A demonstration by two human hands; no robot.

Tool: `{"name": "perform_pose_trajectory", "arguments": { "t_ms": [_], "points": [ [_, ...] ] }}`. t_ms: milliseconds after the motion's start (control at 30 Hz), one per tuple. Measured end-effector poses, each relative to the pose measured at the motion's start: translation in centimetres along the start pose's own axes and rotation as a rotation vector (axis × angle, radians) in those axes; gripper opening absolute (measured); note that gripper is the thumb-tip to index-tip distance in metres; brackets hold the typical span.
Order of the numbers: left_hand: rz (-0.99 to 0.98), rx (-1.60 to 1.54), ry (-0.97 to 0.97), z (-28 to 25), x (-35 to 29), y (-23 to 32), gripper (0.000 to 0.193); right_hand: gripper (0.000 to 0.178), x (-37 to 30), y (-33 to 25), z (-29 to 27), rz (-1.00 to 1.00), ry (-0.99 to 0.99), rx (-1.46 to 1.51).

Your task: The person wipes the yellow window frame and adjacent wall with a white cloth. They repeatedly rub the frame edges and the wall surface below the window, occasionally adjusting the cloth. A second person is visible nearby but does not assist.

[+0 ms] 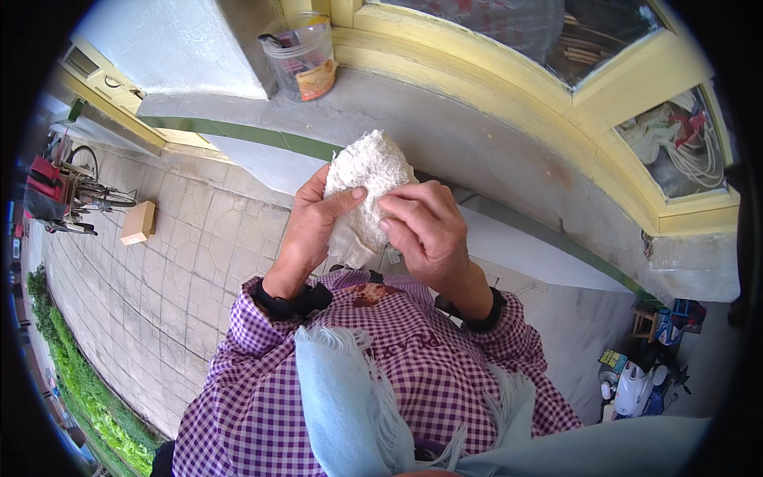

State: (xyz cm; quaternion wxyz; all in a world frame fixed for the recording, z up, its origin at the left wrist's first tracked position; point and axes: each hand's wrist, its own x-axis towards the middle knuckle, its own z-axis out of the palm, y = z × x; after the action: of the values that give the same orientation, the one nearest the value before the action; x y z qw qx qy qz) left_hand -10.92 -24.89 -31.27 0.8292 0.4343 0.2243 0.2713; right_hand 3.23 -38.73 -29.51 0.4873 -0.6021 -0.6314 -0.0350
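Observation:
A white, rough, fibrous pad point(372, 171) is held up in front of my chest, its kind not clear. Its upper part looks shaggy, while a smoother, paler flap hangs at its lower end. My left hand point(306, 226) grips the left edge, thumb on the near face and the other fingers hidden behind. On the right side, my right hand point(433, 234) has its thumb and fingers bent together in a pinch against the pad's surface. Whatever lies between those fingertips is too small to make out. Black bands circle both wrists.
Beyond the pad runs a grey ledge point(477, 139) below yellow window frames, with a clear plastic tub point(300, 60) on it. A cardboard box point(139, 222) and a bicycle point(87, 191) stand on the paving at left. At lower right is a white scooter point(633, 389).

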Motion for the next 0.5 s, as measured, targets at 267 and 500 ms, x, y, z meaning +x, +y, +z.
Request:
{"name": "perform_pose_trajectory", "arguments": {
  "t_ms": [267, 500],
  "points": [
    [0.082, 0.101, -0.237, 0.8, 2.0, -0.2, 0.03, 0.076, 0.3, 1.9, -1.3, 0.516, -0.171, 0.463],
    [-0.191, 0.246, -0.186, 3.7, 3.0, -1.6, 0.034, 0.055, -1.3, 3.2, -3.6, 0.282, 0.146, -0.145]
  ]
}}
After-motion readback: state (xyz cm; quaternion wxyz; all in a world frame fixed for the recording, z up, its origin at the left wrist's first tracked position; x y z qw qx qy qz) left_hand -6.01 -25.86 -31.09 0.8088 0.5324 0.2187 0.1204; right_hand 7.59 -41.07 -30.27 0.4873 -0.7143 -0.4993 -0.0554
